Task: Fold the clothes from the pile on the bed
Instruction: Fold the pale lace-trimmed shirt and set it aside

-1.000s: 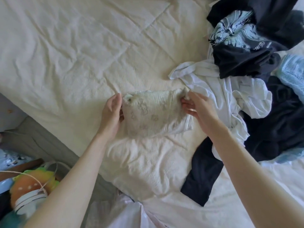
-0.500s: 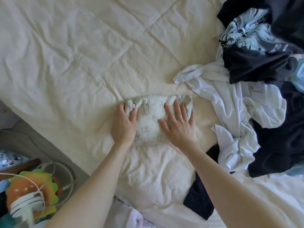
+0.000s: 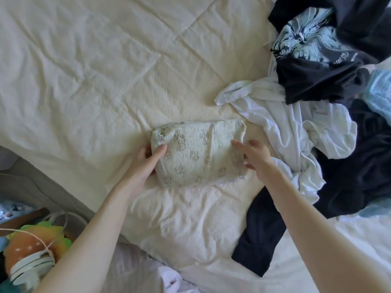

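One printed garment (image 3: 198,153) lies folded into a small packet on the bed (image 3: 84,81), near the middle. The left hand (image 3: 146,163) grips its left edge, thumb on top and fingers curled under. The right hand (image 3: 256,157) hovers at its right end with fingers loosely spread — whether it touches the cloth cannot be told. To the right, the pile (image 3: 330,123) of white, dark and blue clothes sits unfolded — most of the work looks left to do.

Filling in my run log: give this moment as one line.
task: fold clothes | left hand: grips folded pale printed garment | right hand: open, at its right edge | pile: unfolded
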### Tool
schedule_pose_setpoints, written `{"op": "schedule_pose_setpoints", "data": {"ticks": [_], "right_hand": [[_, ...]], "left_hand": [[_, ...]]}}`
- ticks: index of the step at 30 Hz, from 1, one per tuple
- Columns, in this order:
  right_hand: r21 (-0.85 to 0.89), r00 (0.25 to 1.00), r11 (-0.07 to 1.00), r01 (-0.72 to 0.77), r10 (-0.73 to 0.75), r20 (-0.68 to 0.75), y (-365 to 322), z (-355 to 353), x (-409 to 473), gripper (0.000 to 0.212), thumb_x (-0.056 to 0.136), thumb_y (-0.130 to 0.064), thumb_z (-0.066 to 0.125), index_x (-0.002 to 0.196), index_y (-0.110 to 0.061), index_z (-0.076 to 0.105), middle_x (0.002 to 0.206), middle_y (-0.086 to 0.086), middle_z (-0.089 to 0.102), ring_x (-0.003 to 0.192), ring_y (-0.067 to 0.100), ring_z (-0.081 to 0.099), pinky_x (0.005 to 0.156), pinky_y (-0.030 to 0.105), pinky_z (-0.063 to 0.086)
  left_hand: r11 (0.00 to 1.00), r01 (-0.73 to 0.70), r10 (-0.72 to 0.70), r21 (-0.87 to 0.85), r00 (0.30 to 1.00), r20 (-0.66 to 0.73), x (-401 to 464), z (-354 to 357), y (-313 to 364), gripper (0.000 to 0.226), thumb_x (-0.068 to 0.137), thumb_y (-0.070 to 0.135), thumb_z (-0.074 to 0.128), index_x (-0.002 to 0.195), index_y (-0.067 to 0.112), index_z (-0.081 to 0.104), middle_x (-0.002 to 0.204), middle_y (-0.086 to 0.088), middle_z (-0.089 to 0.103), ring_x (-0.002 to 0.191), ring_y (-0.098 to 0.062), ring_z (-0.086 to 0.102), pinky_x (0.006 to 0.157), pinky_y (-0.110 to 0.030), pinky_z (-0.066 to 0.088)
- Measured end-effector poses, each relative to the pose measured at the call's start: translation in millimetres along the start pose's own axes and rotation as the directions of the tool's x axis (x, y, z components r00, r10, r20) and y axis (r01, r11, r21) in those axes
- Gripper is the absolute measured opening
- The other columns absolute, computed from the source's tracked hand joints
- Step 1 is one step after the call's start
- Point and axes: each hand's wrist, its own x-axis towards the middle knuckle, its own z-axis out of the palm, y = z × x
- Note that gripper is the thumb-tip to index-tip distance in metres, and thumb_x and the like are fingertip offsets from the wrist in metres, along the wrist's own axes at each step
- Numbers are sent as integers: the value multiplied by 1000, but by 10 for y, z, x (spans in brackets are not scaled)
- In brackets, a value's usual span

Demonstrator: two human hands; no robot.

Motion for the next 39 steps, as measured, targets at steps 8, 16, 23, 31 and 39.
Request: {"op": "schedule_pose_setpoints", "data": {"ticks": [8,16,23,31,39], "right_hand": [[90,909,972,-218,169,380,-131,-221,225,27,75,-30,78,94,-13,67,79,-1,73,73,14,71,62,30,54],[182,874,960,-212,103,474,-158,-360,-116,18,83,-19,71,100,-14,66,91,2,72,83,18,71,72,37,57],[301,901,930,-209,64,428,215,-489,-1128,12,89,-19,65,101,-17,66,96,4,71,88,21,69,67,36,55],[551,946,810,-199,13,323,1172,-924,-2389,17,89,-11,63,105,-17,66,96,6,73,89,24,70,67,38,57],[725,982,688,-37,-108,153,2148,-1585,-3417,26,91,-8,57,115,-15,62,102,5,66,92,23,64,81,40,55]], "left_hand": [[997,42,-42,-66,999,5,82,74,95,43,89,36,60,126,24,41,110,7,60,98,-18,61,75,-40,51],[1000,-30,30,-4,999,40,-135,-77,260,26,87,34,64,108,31,49,105,5,62,93,-20,61,62,-36,50],[998,-36,32,42,996,81,-879,-191,290,32,85,32,66,115,29,56,103,1,66,93,-22,62,65,-37,50],[979,-62,27,193,983,180,-1971,119,104,36,84,34,67,118,31,54,108,0,66,96,-21,62,71,-38,51],[911,-281,167,303,920,354,-3001,864,-23,37,84,33,67,119,26,58,99,4,68,92,-17,64,67,-35,51]]}}
